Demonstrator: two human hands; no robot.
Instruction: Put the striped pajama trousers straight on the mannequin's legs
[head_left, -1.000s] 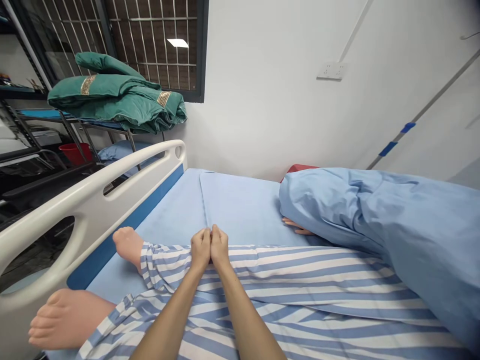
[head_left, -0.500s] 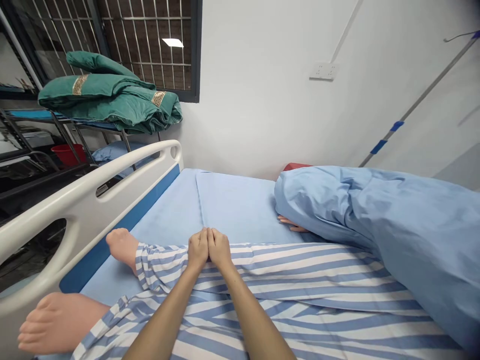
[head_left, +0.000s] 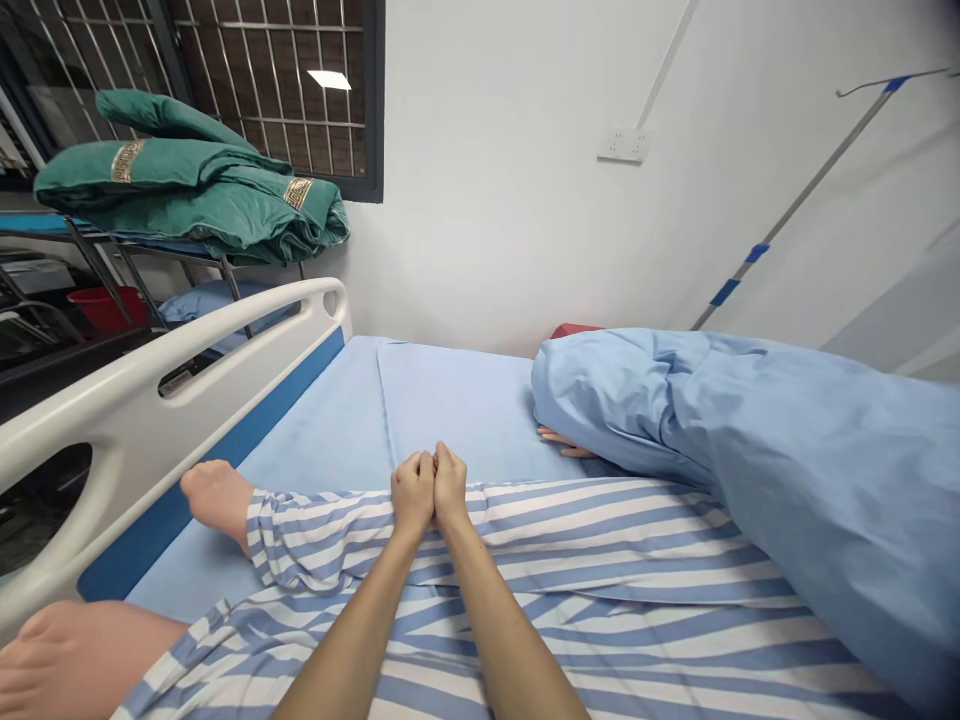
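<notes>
The left hand (head_left: 412,494) and right hand (head_left: 450,486), closed side by side, grip the blue-and-white striped cotton patient garment (head_left: 337,535) on the pale-blue hospital bed (head_left: 457,410).

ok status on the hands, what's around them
Left hand and right hand side by side on striped patient trousers, grip unclear. Bare foot out to the left. Blue quilt to the right, apart from the hands.
</notes>
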